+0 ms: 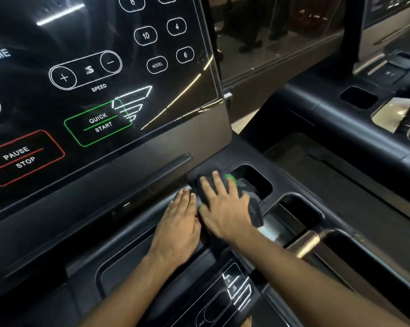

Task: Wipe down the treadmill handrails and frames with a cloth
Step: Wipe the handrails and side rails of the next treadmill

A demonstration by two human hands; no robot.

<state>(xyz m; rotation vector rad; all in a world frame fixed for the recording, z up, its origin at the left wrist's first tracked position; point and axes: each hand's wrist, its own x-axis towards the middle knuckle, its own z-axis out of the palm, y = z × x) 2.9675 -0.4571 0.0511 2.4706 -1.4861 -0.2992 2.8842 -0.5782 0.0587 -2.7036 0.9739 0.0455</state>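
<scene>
My right hand (225, 210) lies flat, fingers spread wide, pressing the dark cloth (254, 210) onto the treadmill ledge (222, 166) at the cup holder's (258, 182) near edge. My left hand (179, 215) rests just beside it, fingers straight and together.

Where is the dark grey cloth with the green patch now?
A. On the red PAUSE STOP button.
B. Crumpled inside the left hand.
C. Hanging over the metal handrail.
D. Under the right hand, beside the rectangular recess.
D: the right hand presses spread, straight fingers on the dark grey cloth with a green patch at the edge of the black rectangular recess; the left hand lies flat beside it.
</scene>
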